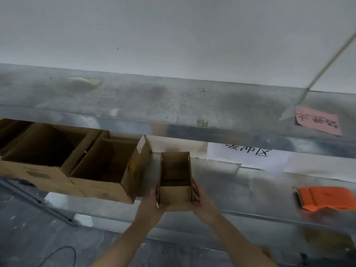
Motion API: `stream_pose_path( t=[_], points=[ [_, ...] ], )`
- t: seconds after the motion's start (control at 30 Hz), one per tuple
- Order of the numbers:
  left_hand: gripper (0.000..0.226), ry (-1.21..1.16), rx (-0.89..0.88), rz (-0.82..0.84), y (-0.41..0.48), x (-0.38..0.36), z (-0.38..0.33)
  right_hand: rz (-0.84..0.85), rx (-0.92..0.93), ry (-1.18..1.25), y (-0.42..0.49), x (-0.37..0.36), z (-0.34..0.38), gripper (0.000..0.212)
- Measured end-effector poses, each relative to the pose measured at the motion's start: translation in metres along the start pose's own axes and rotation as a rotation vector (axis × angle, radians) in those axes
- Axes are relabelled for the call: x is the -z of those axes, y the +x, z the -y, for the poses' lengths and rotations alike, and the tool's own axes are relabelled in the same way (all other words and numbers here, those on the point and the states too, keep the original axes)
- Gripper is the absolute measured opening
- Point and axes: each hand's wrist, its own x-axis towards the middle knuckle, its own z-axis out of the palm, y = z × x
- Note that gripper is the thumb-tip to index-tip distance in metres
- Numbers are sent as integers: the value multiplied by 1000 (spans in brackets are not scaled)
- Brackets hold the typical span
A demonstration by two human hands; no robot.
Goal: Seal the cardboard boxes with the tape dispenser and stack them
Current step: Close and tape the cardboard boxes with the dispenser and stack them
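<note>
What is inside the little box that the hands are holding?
The little box, gripped by the left hand and right hand, shows only bare brown cardboard inside. Its near wall hides the front of its floor, so that bit cannot be seen.

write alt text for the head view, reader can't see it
The left hand and right hand grip a small open cardboard box over a metal shelf. Two larger open boxes stand to its left, an orange tape dispenser to its right.

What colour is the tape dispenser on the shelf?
The dispenser is orange, seen in the head view.
</note>
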Motion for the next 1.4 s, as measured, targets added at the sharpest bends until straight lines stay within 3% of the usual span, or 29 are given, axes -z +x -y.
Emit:
stream_pose_path(
  t=[0.17, 0.27, 0.33, 0.4, 0.53, 0.67, 0.73, 0.8, 0.83, 0.93, 1.0, 1.13, 1.27, 1.4],
  points=[
    [77, -122, -179, 5, -9, -37, -32, -153, 32, 69, -33, 32, -14, 103],
    [84, -192, -216, 86, -14, -69, -54, -213, 7, 141, -56, 64, -27, 92],
    [90, -236, -219, 138, -23, -93, -69, -262, -6, 136, -71, 87, -36, 97],
    [97, -300, -193, 216, -38, -118, -86, -266, -18, 82, -83, 110, -45, 104],
    [109, -322, -184, 218, -69, -170, -110, -209, -77, 125, -94, 157, -57, 92],
    [106, -440, -153, 255, -87, -216, -133, -195, -154, 233, -95, 196, -71, 111],
    [101, -481, -112, 242, -89, -231, -149, -234, -173, 228, -92, 213, -77, 105],
    [96, -443, -109, 227, -88, -240, -161, -267, -165, 329, -91, 223, -81, 85],
    [89, -407, -107, 195, -88, -240, -165, -278, -159, 376, -92, 225, -84, 82],
    [59, -335, -55, -34, -71, -218, -163, -336, -172, 440, -99, 222, -97, 113],
    [67, -315, -21, -143, -46, -188, -159, -403, -211, 529, -105, 218, -105, 111],
    [119, -295, 18, 27, 15, -138, -159, -308, -248, 530, -111, 203, -118, 113],
    [96, -269, -81, 359, 31, -126, -146, -201, -159, 459, -104, 191, -117, 128],
    [94, -239, -163, 231, 19, -136, -117, -171, -28, 443, -89, 198, -108, 127]
  ],
)
